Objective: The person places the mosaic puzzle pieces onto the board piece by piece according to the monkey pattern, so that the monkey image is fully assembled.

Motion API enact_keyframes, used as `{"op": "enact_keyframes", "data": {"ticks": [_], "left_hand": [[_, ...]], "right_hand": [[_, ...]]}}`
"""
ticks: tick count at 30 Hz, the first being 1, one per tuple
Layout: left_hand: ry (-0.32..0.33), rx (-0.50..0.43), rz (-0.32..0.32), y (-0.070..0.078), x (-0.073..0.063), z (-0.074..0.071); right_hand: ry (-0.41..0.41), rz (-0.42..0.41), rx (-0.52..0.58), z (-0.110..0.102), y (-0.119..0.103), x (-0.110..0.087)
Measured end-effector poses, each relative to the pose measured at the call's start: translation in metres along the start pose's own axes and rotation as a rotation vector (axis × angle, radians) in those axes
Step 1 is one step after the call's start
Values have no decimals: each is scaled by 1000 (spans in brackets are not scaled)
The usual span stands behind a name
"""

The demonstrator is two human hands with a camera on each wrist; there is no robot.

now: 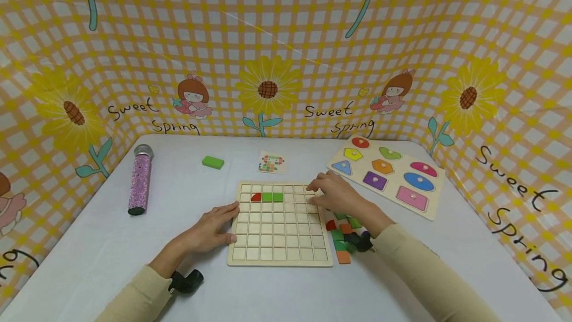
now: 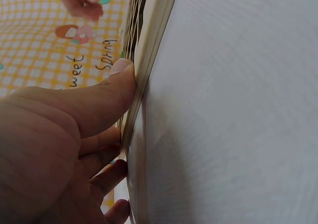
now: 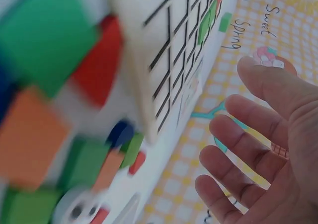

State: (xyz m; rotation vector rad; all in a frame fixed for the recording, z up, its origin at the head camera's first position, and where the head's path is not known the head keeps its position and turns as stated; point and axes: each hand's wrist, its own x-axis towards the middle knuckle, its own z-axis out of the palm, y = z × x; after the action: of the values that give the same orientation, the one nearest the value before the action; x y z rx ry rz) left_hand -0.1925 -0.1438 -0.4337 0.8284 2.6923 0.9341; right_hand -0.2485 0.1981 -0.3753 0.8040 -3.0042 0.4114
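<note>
Grid board (image 1: 280,228) lies on the worktop (image 1: 277,297), one red piece (image 1: 256,197) and two green squares (image 1: 272,197) seated in its second row from the far side. Of the hands, the left hand (image 1: 210,227) rests thumb and fingertips against the board's left edge, fingers relaxed, gripping nothing; the right hand (image 1: 338,196) hovers at its far right corner, fingers spread, empty. Loose pieces (image 1: 343,257) lie right of the board; a pattern card (image 1: 271,161) lies beyond it.

Beige sleeves (image 1: 431,271) and black wrist devices (image 1: 189,282) are worn; the hands (image 1: 207,230) are bare.
</note>
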Motion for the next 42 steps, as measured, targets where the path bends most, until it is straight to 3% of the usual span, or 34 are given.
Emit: {"op": "enact_keyframes", "data": {"ticks": [4,17,32,42], "left_hand": [[0,14,4,0,0,0],[-1,8,-13,2,1,1],[1,14,-16,0,2,0],[1,18,-3,0,1,0]], "right_hand": [[24,-16,-26,-5,13,-25],[0,84,-30,-3,51,-86],[52,107,-40,6,69,-96],[52,60,-65,8,68,-99]]}}
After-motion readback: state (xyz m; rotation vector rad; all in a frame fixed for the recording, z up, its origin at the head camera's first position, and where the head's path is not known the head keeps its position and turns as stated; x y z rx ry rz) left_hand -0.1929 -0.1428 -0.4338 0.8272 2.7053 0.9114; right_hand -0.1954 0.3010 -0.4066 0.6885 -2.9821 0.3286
